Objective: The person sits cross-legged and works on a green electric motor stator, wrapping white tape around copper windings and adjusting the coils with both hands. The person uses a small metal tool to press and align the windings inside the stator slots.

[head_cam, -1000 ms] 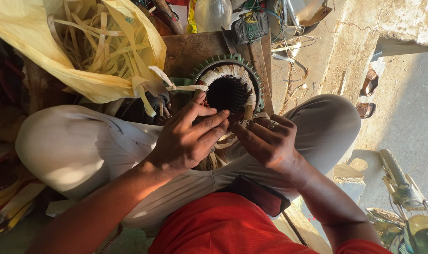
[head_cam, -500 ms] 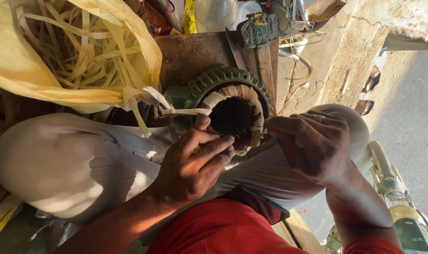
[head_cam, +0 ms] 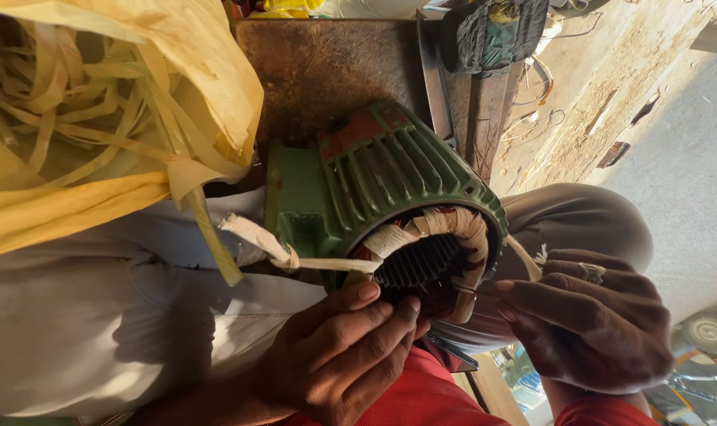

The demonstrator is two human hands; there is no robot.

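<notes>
Green motor stator (head_cam: 378,177) rests on the person's lap. Left hand (head_cam: 339,359) pinches white binding tape (head_cam: 327,264); right hand (head_cam: 591,327), fingers curled together, touches the winding (head_cam: 453,229).

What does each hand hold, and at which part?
Left hand pinches the white cloth tape at its end beside the green ribbed motor housing; right hand cannot be told.

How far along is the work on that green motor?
Done: the winding at the open end of the green motor housing already looks bound in pale tape. In hand: the left hand holds the white tape at the rim; the right hand pinches something thin there. Left: the tape's loose tail remains unbound.
</notes>
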